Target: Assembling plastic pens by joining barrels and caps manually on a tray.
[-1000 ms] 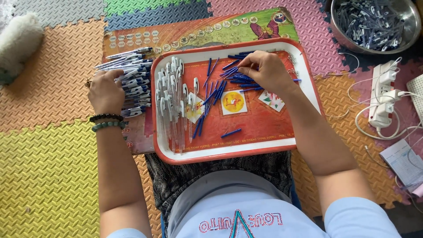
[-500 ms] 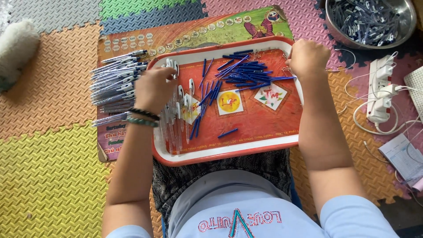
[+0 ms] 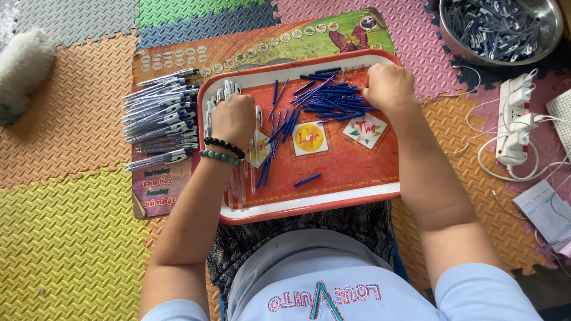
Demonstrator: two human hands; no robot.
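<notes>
metal bowl (image 3: 550, 41) cropped; both hands' fingertips hidden

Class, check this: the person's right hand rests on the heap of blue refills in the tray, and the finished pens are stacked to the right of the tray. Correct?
Not quite. The head view shows the finished pens stacked left of the tray, not right. The right hand does rest on the blue refills.

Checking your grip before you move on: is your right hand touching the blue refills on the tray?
Touching. The head view shows the right hand resting on the blue refills, fingers curled into the pile.
</notes>
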